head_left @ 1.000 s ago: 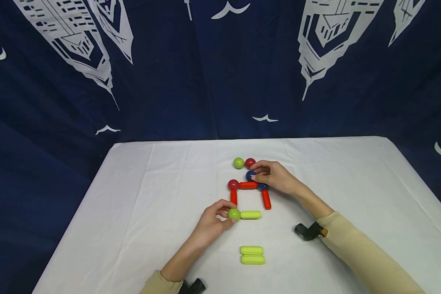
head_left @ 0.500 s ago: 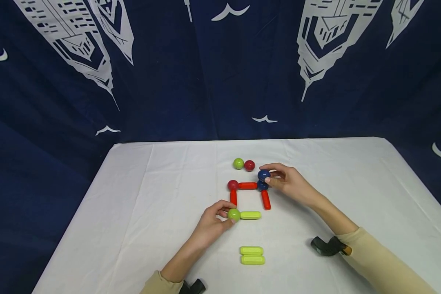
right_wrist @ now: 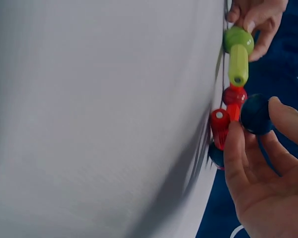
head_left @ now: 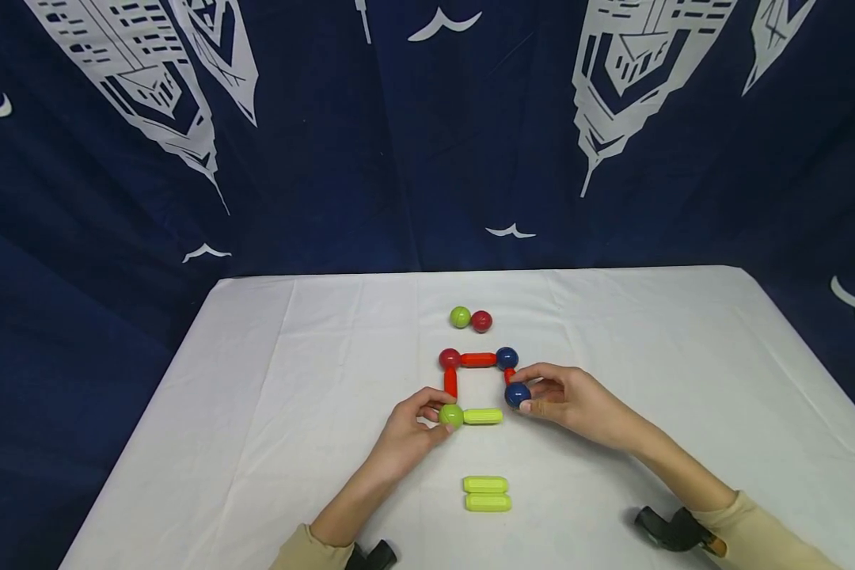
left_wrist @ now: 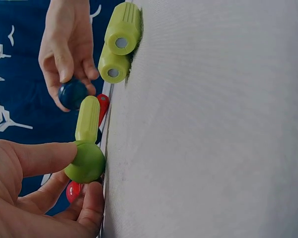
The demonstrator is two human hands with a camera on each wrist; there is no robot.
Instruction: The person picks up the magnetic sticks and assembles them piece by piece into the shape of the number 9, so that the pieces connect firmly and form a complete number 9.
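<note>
My left hand [head_left: 416,427] pinches a green ball [head_left: 452,416] at the near left corner of a frame of magnetic rods and balls. From that ball a yellow-green rod [head_left: 483,416] points right, and a red rod [head_left: 450,383] runs back to a red ball [head_left: 450,359]. Another red rod [head_left: 478,360] links this to a blue ball [head_left: 507,358] at the far right corner. Between thumb and fingers my right hand [head_left: 573,404] holds a second blue ball [right_wrist: 257,114], raised off the table near the free end of the right-side red rod [right_wrist: 219,126].
Behind the frame, a loose green ball [head_left: 459,317] and a loose red ball [head_left: 481,321] lie side by side. Two yellow-green rods [head_left: 488,493] lie together nearer the front of the white table [head_left: 313,356]. A dark blue printed cloth [head_left: 328,158] hangs behind.
My right hand has carried the second blue ball from beside the loose red ball, past the corner blue ball, toward me to the right-side red rod. The left hand stays put.
</note>
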